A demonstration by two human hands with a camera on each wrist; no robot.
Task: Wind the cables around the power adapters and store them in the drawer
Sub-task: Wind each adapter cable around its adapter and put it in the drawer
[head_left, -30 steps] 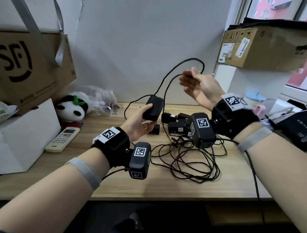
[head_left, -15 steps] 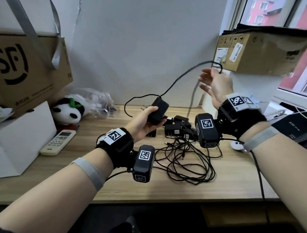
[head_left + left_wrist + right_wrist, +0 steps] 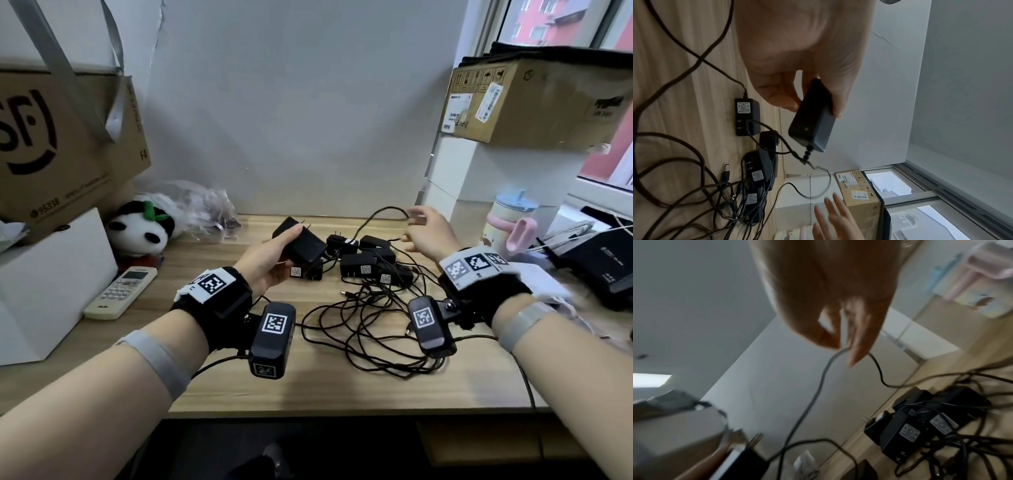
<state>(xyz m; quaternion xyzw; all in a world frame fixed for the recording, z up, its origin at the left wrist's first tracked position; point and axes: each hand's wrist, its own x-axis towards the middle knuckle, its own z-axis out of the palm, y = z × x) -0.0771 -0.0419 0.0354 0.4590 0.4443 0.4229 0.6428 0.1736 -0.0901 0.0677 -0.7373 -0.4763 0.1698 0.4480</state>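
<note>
A black power adapter [image 3: 305, 245] is held just above the desk [image 3: 342, 387], gripped in the left hand [image 3: 270, 260], while the right hand [image 3: 426, 233] pinches its thin cable [image 3: 387, 210] in a loop beside it. A second ago that loop was stretched high toward the wall; now it is low and close to the adapter, which suggests the first wrap is starting. The other adapters [image 3: 359, 267] lie tangled on the desk.

Panda toy [image 3: 142, 228], remote control [image 3: 121, 292], cardboard boxes [image 3: 534, 102].
</note>
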